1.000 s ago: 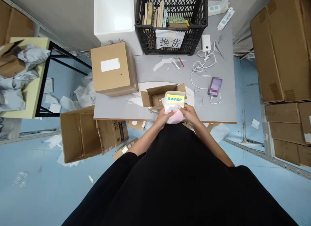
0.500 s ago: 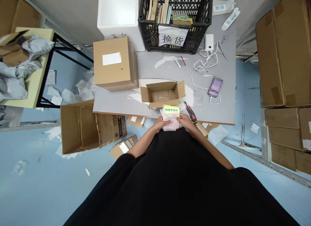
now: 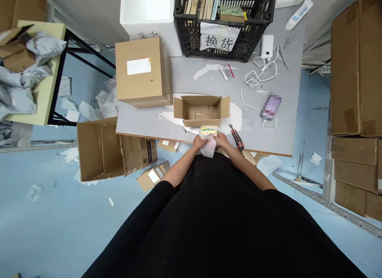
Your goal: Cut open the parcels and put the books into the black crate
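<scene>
A small book [image 3: 209, 130] with a yellow printed cover is held at the table's front edge, partly covered by thin whitish translucent wrapping [image 3: 208, 149]. My left hand [image 3: 199, 142] grips its left side, fingers closed. From the right, my right hand [image 3: 221, 139] is closed on the same wrapped book. Just beyond them stands an open small cardboard box [image 3: 201, 122], flaps spread; only its bare inside shows. A red and black box cutter [image 3: 236, 137] lies to the right of my right hand.
A closed carton [image 3: 139, 85] stands at the table's left, before a white bin [image 3: 147, 7]. Behind is a black crate [image 3: 253, 39] holding books. A phone [image 3: 271, 106] and white cable lie right. An open carton [image 3: 100, 150] is on the floor at left.
The book's top has tilted away, so less of its cover shows, and the wrapping hangs lower between my hands. The view has shifted slightly.
</scene>
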Available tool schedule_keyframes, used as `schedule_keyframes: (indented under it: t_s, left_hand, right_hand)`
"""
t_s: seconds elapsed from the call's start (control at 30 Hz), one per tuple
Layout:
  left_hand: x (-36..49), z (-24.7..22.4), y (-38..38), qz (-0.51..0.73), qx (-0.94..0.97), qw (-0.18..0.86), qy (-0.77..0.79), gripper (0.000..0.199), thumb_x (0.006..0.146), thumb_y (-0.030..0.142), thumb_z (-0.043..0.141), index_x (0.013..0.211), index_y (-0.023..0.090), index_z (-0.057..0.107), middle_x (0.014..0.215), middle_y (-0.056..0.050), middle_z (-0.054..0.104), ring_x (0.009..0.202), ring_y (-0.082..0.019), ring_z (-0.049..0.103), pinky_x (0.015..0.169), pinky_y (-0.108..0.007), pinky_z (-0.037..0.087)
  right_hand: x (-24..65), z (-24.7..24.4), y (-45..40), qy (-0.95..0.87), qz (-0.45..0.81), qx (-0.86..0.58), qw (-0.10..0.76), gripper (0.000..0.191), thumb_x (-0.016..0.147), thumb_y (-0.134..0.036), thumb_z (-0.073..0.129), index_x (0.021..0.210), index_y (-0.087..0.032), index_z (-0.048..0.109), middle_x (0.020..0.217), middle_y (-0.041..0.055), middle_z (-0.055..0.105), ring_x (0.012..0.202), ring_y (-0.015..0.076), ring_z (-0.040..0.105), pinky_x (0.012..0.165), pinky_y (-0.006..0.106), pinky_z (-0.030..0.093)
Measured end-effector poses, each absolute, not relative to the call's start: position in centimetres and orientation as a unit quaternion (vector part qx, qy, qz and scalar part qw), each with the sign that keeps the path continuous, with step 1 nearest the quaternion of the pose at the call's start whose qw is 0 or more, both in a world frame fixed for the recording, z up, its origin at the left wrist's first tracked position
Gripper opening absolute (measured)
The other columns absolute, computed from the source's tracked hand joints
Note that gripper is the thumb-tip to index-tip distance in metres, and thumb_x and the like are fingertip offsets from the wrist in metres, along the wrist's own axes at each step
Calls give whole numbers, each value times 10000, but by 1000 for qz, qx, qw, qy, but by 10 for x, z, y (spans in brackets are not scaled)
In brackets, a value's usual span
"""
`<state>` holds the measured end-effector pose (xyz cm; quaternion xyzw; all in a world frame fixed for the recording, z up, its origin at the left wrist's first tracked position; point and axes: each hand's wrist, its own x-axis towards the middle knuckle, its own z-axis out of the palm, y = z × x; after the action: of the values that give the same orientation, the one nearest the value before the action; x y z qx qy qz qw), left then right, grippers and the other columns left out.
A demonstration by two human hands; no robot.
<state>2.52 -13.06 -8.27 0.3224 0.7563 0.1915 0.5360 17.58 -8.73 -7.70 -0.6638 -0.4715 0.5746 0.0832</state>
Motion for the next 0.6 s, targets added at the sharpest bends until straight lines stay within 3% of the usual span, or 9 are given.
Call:
schedule_keyframes:
  t_s: [0.2, 0.4, 0.6]
  left_hand:
    - [5, -92, -83, 177, 364, 487, 774, 510, 729, 272, 804, 1212, 151, 690, 1274, -134, 704, 1201, -267, 656, 971, -324, 499]
    - [-18, -93, -48, 224, 361, 482, 766, 523, 714, 310, 818, 1196, 143, 703, 1243, -132, 718, 1178, -291, 664, 964, -345, 507]
    - [-22, -111, -79, 282, 342, 543, 713, 491, 627, 253, 861, 1089, 146, 736, 1188, -117, 743, 1127, -299, 687, 977, -390, 531]
  right_hand:
    - [152, -90, -42, -503, 553, -656, 106, 312, 850, -223, 585, 1129, -141, 699, 1126, 82, 753, 1035, 196, 680, 933, 335, 529]
    - [133, -104, -1, -511, 567, -617, 192, 255, 803, -257, 679, 1038, -171, 727, 1068, 83, 764, 1039, 242, 689, 980, 406, 524]
    - [153, -114, -40, -503, 591, -579, 250, 225, 799, -208, 614, 1001, -195, 714, 1050, 61, 761, 1031, 237, 696, 1002, 427, 519]
